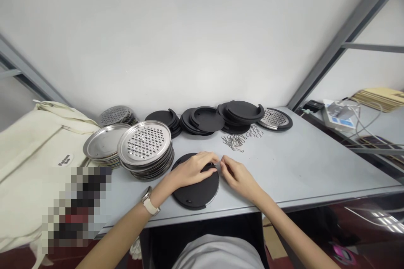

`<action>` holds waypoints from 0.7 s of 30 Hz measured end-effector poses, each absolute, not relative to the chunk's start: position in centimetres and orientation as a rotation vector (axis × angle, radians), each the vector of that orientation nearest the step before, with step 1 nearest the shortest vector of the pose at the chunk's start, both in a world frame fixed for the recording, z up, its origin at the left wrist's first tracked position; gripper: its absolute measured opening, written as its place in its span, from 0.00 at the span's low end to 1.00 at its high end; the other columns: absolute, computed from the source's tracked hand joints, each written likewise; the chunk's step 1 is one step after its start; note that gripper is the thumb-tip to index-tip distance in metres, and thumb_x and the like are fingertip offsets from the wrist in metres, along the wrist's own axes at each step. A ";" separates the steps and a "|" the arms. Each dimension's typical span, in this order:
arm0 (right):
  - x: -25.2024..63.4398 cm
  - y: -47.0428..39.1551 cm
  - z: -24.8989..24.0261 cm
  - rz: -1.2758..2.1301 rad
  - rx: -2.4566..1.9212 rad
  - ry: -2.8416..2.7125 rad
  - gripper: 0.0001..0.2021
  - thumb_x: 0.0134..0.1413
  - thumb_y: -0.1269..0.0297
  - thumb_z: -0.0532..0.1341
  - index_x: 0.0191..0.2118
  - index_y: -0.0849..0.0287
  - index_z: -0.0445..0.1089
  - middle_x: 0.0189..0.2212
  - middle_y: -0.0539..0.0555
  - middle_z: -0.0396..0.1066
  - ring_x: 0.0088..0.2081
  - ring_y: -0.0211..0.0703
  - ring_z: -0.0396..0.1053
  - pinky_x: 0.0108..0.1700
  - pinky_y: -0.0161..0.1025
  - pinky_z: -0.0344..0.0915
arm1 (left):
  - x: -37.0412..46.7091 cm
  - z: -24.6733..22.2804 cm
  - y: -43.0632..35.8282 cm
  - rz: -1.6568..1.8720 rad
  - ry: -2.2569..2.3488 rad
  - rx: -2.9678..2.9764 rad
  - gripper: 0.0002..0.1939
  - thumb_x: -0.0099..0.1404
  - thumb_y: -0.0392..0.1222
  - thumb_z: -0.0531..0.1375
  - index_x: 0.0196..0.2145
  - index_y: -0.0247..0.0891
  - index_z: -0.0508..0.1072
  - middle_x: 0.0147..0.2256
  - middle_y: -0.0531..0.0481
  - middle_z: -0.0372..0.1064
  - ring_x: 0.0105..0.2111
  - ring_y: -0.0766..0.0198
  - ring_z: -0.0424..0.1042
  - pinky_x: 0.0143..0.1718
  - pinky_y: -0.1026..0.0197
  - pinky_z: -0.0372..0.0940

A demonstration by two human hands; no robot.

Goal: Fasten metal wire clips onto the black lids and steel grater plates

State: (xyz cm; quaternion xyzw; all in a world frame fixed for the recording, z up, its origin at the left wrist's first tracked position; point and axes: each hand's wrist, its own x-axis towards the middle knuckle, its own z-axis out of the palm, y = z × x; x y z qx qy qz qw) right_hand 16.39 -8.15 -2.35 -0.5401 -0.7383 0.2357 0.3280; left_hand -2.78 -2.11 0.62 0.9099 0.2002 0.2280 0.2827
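A round black disc [197, 191] lies flat near the table's front edge, with a thin silver rim showing along its lower right. My left hand [197, 169] rests over its upper part, thumb and fingers curled around a spot at the right edge. Close beside it, my right hand [234, 173] is closed in a pinch, the fingertips almost meeting those of the left. Whatever is between the right fingertips is too small to make out. Behind the hands lie a bundle of thin metal hooks [233, 141] and several small metal rings [255, 131].
Stacked perforated metal grater discs [147, 143] and plain metal discs [105, 141] stand at left, beside a cream cloth bag [28, 147]. Black discs [208, 119] are piled along the wall. A black-rimmed grater disc [274, 118] sits back right. Cables and a white box [339, 115] occupy the right shelf.
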 end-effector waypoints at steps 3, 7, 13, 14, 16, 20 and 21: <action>16.5 -8.2 -2.2 0.635 -1.389 -1.944 0.11 0.66 0.65 0.46 0.30 0.56 0.56 0.23 0.47 0.61 0.24 0.38 0.61 0.29 0.34 0.56 | -2.7 0.6 -2.1 0.608 0.526 2.439 0.11 0.66 0.34 0.55 0.46 0.40 0.65 0.43 0.48 0.68 0.45 0.61 0.69 0.48 0.58 0.64; 16.6 -8.2 -1.9 0.617 -1.354 -2.006 0.11 0.66 0.64 0.47 0.31 0.56 0.59 0.25 0.49 0.64 0.26 0.39 0.63 0.30 0.35 0.57 | -2.7 0.6 -2.1 0.610 0.501 2.477 0.10 0.66 0.34 0.55 0.46 0.39 0.65 0.43 0.47 0.68 0.45 0.61 0.68 0.49 0.58 0.63; 16.5 -8.2 -1.8 0.657 -1.289 -2.047 0.12 0.67 0.64 0.46 0.41 0.57 0.66 0.33 0.53 0.72 0.33 0.43 0.69 0.38 0.37 0.62 | -2.5 0.7 -1.9 0.615 0.493 2.543 0.09 0.66 0.35 0.55 0.45 0.38 0.65 0.42 0.45 0.68 0.45 0.57 0.67 0.49 0.54 0.63; 16.5 -8.2 -1.9 0.658 -1.291 -2.051 0.13 0.67 0.64 0.46 0.41 0.57 0.67 0.33 0.53 0.72 0.33 0.44 0.70 0.38 0.37 0.62 | -2.5 0.7 -1.9 0.616 0.493 2.539 0.09 0.66 0.35 0.55 0.45 0.38 0.65 0.42 0.45 0.68 0.45 0.57 0.67 0.49 0.54 0.63; 16.5 -8.2 -2.0 0.662 -1.303 -2.057 0.13 0.67 0.64 0.47 0.41 0.57 0.67 0.33 0.54 0.72 0.33 0.44 0.70 0.38 0.37 0.62 | -2.5 0.7 -1.9 0.614 0.490 2.524 0.09 0.66 0.35 0.54 0.45 0.38 0.65 0.42 0.46 0.68 0.44 0.58 0.68 0.48 0.55 0.63; 16.6 -8.2 -2.1 0.665 -1.331 -2.065 0.13 0.66 0.64 0.46 0.37 0.58 0.67 0.30 0.53 0.71 0.30 0.43 0.69 0.35 0.36 0.61 | -2.5 0.6 -2.0 0.613 0.496 2.487 0.10 0.66 0.34 0.54 0.45 0.38 0.65 0.42 0.46 0.69 0.43 0.59 0.69 0.46 0.57 0.64; 16.6 -8.2 -2.1 0.663 -1.337 -2.065 0.13 0.66 0.64 0.46 0.37 0.58 0.66 0.29 0.53 0.71 0.30 0.43 0.68 0.34 0.36 0.61 | -2.5 0.6 -2.0 0.613 0.498 2.479 0.09 0.66 0.34 0.54 0.45 0.38 0.65 0.42 0.47 0.69 0.43 0.60 0.69 0.46 0.58 0.64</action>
